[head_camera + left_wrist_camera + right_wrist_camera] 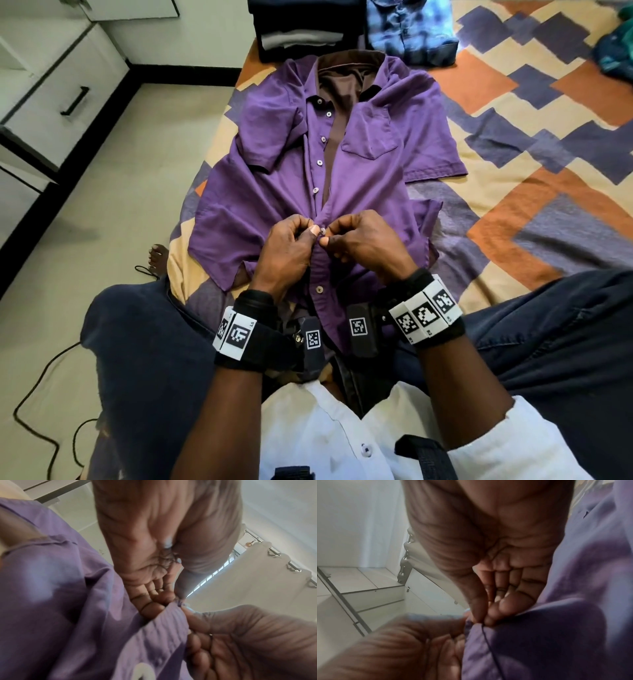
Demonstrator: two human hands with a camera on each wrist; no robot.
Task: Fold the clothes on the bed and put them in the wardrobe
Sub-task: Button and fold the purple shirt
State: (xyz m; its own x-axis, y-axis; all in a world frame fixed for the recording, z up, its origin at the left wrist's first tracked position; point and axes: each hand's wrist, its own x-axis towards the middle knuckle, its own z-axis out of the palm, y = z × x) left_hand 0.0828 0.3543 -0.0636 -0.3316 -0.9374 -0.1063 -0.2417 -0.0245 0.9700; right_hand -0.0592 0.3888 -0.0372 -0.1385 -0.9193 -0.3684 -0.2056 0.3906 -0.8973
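Head view shows our left hand and right hand meeting at the lower middle of the frame, each pinching the front edge of the purple shirt around a button. The shirt lies spread face up on the patterned bedsheet in the centre, collar toward the top, its upper buttons undone. In the left wrist view our left fingers curl onto the shirt's edge, thumb pressed against it. In the right wrist view our right thumb and forefinger pinch the cloth at a dangling dark thread. At the top of the head view sit a folded dark stack and a folded blue shirt. White drawers stand at the upper left.
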